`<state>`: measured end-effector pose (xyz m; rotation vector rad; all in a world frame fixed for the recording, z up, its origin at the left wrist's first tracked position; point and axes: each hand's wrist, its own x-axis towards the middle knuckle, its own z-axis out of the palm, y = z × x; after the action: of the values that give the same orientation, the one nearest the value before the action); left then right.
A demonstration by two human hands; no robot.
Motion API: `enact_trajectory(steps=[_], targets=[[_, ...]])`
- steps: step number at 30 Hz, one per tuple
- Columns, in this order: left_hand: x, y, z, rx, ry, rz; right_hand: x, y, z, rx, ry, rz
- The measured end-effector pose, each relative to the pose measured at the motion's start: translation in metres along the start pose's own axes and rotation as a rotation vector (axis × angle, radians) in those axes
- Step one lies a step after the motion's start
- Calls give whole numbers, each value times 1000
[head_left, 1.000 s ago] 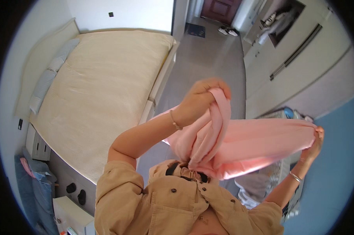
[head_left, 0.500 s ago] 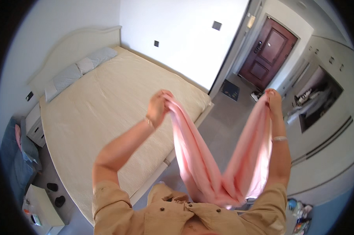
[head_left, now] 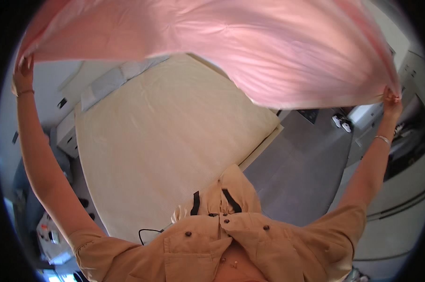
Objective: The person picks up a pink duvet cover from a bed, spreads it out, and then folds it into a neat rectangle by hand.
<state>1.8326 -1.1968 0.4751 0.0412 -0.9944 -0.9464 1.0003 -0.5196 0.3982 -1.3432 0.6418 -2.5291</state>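
Note:
A large pink cloth, sheet-like and thin, point(head_left: 231, 51) billows in the air across the top of the view, stretched wide between my raised hands. My left hand point(head_left: 23, 77) is closed on its edge at the far left. At the far right my right hand point(head_left: 392, 101) grips another part of the same edge. The cloth's upper part runs out of the picture. Below and beyond it is a bed point(head_left: 142, 136) with a cream cover, which the cloth partly hides. Both arms are spread wide.
Pale pillows point(head_left: 102, 87) lie at the headboard. A white bedside cabinet point(head_left: 66, 136) stands left of the bed. Grey floor point(head_left: 301, 160) runs along the right side, with shoes point(head_left: 342, 122) near a mat point(head_left: 309, 115). Wardrobes point(head_left: 395, 207) line the right wall.
Both hands have risen and moved far apart. The pink cloth, hanging in folds between them before, has swung up and spread out, covering the wall and door from view.

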Motion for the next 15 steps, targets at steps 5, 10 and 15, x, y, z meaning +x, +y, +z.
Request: enact_trajectory(steps=[5,10,15], targets=[[-32,47,-188,144,-56,-215,-44,179,-115,-108,308,177],[-270,-59,-225,398,370,-236,-150,234,-131,-282,428,677],[-412,-60,-399,624,625,-461,-278,304,-149,-505,671,917]])
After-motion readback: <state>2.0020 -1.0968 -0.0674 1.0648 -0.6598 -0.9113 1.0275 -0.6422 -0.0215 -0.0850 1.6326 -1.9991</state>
